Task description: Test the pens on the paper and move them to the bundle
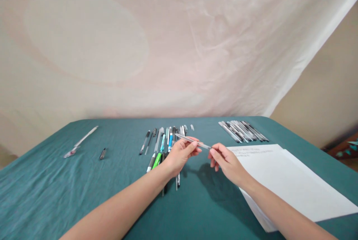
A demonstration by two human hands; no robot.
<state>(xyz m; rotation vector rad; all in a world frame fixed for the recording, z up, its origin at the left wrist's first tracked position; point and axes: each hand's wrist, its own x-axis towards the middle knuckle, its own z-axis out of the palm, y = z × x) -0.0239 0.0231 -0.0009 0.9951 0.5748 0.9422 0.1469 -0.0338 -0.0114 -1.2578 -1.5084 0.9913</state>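
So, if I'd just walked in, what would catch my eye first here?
Probably the slim, pale pen held up near the middle, with the left hand and the right hand both on it. Next, the bright green pen stands out among the mixed pens beside the left hand. To the right, large white paper lies on the dark green cloth, with a neat row of pens behind it.

A pale, creased sheet (167, 53) hangs softly lit behind a worktop (41, 191) draped in dark green cloth, with a tan wall (321, 83) showing at right.
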